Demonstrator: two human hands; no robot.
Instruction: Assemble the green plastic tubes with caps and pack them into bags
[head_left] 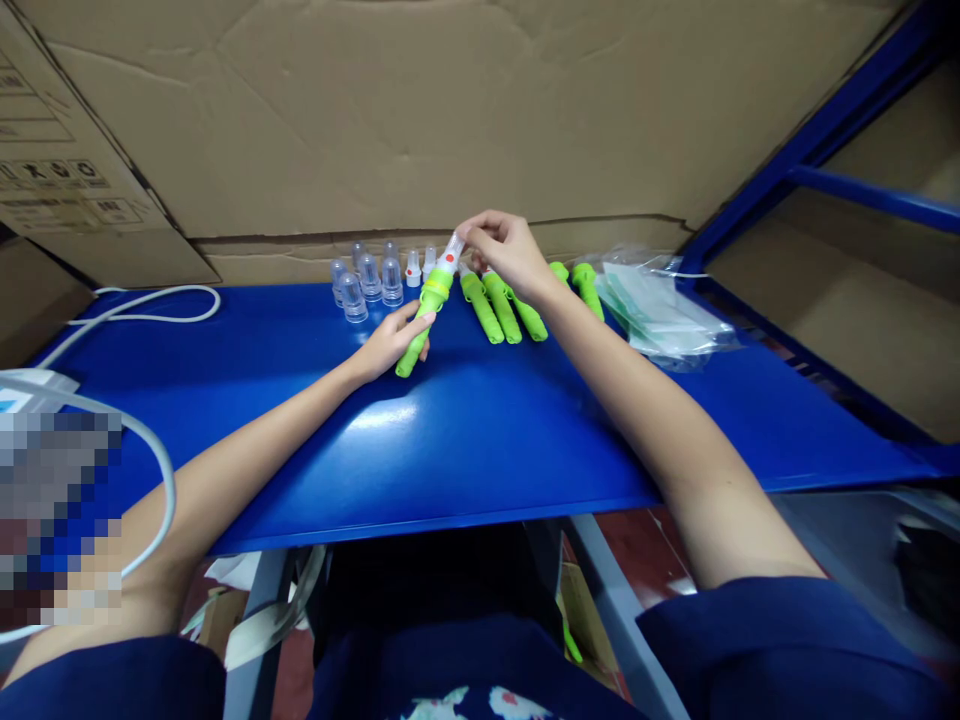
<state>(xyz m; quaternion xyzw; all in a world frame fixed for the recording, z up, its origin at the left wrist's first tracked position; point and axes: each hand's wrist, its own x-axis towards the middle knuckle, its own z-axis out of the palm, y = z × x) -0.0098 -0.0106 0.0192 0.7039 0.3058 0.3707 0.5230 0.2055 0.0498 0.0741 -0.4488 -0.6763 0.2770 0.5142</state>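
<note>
My left hand (388, 342) is closed around the lower part of a bright green stick-shaped handle (435, 291). The handle tilts up to the right and carries a white head (451, 255) with a red dot and a clear tip. At that tip, the thumb and fingers of my right hand (508, 252) are pinched together. Just beyond my left hand stand several clear domed caps (370, 277). Beside them are small white heads with clear tips (413, 268). More green handles (504, 308) lie under and beside my right wrist, partly hidden by it.
All this rests on a blue tabletop (480, 430). Clear plastic bags (667, 310) lie at the right back. Cardboard (480, 120) stands behind, with a blue frame (817, 150) at the right. A white cable (169, 470) loops over the left side, near a pixelated patch.
</note>
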